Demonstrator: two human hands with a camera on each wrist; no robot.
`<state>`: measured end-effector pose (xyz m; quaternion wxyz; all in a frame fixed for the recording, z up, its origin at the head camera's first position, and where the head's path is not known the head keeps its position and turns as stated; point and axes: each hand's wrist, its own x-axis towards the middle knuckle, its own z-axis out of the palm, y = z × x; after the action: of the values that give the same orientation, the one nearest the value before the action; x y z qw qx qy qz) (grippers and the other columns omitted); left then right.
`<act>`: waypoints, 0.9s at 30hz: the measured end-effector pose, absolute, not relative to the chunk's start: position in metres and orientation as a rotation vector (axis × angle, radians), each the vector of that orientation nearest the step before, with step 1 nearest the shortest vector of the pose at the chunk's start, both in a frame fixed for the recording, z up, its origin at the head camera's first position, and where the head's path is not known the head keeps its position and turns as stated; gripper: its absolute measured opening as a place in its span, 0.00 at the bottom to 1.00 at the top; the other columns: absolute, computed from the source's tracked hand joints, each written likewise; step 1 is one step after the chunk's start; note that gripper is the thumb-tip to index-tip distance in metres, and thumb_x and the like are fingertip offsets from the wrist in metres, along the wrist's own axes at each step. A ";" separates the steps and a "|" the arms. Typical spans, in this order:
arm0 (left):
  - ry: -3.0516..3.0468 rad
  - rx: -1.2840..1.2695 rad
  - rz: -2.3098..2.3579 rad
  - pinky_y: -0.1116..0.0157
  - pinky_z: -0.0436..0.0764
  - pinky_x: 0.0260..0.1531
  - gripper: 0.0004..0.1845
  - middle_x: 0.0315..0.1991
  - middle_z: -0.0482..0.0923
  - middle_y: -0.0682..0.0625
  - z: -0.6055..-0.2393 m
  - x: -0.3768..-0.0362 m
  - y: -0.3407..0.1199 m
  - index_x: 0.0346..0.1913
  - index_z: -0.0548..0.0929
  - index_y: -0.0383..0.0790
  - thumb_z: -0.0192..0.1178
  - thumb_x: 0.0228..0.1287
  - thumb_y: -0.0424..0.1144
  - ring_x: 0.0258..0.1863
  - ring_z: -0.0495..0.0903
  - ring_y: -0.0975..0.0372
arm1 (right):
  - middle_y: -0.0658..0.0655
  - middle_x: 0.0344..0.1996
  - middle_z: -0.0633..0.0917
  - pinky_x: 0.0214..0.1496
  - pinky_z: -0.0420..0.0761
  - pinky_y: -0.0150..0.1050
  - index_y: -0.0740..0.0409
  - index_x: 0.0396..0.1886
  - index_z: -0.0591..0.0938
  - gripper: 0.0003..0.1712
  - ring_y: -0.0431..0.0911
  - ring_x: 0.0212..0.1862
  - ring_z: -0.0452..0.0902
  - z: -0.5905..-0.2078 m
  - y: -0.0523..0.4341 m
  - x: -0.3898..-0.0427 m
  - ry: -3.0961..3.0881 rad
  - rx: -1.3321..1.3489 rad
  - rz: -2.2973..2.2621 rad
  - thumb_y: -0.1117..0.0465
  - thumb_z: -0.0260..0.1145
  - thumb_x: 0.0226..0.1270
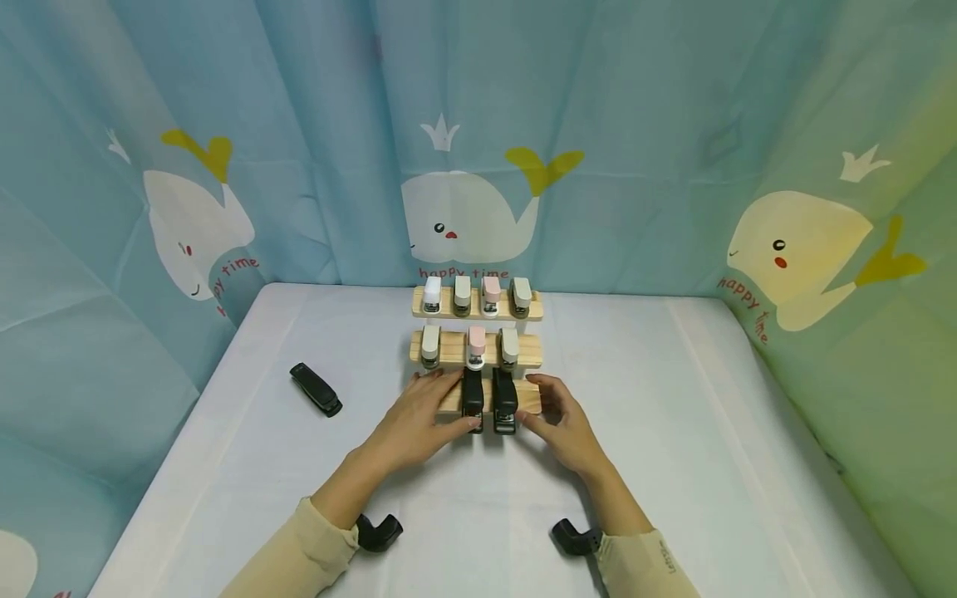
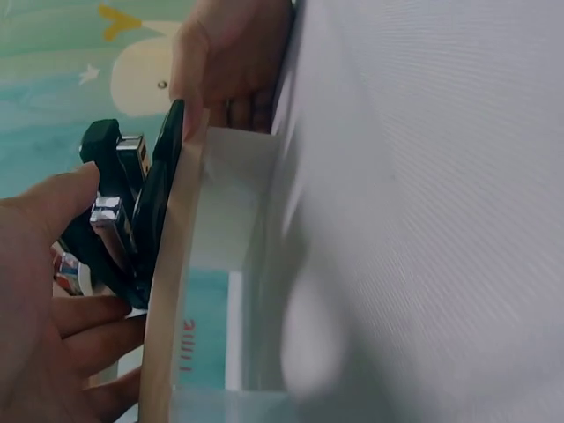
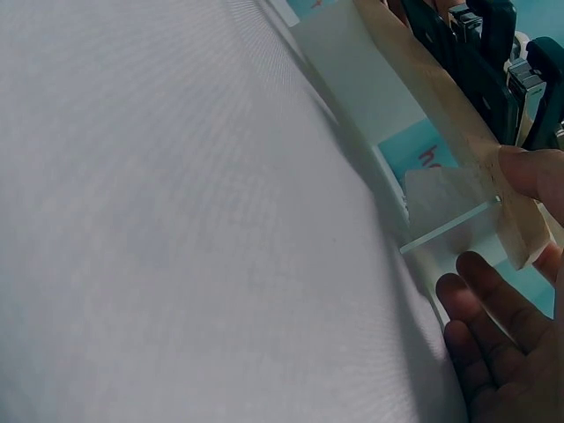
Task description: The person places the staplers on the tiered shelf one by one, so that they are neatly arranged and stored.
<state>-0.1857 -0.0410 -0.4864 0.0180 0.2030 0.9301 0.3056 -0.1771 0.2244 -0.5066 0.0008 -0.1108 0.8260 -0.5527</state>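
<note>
1. Lone black stapler [image 1: 316,389] lies flat on the table, well left of the rack, angled.
2. White cloth-covered table [image 1: 673,432], faint creases running front to back.
3. Middle shelf [image 1: 452,349]: three light staplers, the centre pink one [image 1: 476,346] between two pale ones.
4. Top shelf [image 1: 441,311]: four staplers in a row, the white one [image 1: 432,294] at the left end, the pink one [image 1: 491,296] third.
5. Blue whale-print curtain [image 1: 463,220] behind the table, "happy time" lettering under the whales.
6. Greenish curtain panel [image 1: 860,349] on the right, with a yellow whale [image 1: 803,253].
</note>
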 end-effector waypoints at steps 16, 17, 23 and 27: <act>2.900 0.908 1.053 0.50 0.65 0.67 0.34 0.69 0.67 0.52 -0.484 -0.171 -0.082 0.68 0.71 0.48 0.57 0.64 0.63 0.71 0.62 0.55 | 0.59 0.49 0.80 0.54 0.75 0.44 0.56 0.67 0.68 0.34 0.53 0.52 0.75 -0.504 0.224 -0.178 2.571 -0.381 -1.759 0.60 0.70 0.63; 2.907 0.911 1.057 0.50 0.65 0.67 0.34 0.69 0.67 0.52 -0.484 -0.170 -0.085 0.67 0.71 0.48 0.57 0.64 0.62 0.72 0.62 0.55 | 0.59 0.49 0.80 0.54 0.75 0.43 0.57 0.67 0.68 0.34 0.53 0.52 0.75 -0.505 0.224 -0.178 2.569 -0.382 -1.762 0.60 0.70 0.63; 2.931 0.936 1.121 0.54 0.71 0.62 0.30 0.65 0.70 0.60 -0.482 -0.169 -0.102 0.66 0.72 0.51 0.59 0.64 0.59 0.65 0.68 0.63 | 0.59 0.49 0.80 0.54 0.75 0.44 0.57 0.67 0.67 0.35 0.55 0.52 0.75 -0.508 0.225 -0.180 2.545 -0.382 -1.782 0.60 0.70 0.62; 2.969 0.875 1.153 0.55 0.71 0.61 0.28 0.61 0.73 0.62 -0.479 -0.168 -0.114 0.63 0.74 0.54 0.60 0.64 0.59 0.63 0.69 0.65 | 0.60 0.49 0.80 0.53 0.76 0.43 0.57 0.67 0.67 0.35 0.56 0.52 0.75 -0.510 0.225 -0.180 2.531 -0.381 -1.790 0.60 0.70 0.62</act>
<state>-0.1678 -0.1139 -0.4790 -0.0805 0.2641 0.8960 0.3479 -0.1801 0.2251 -0.5097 0.0091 -0.1219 0.8102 -0.5732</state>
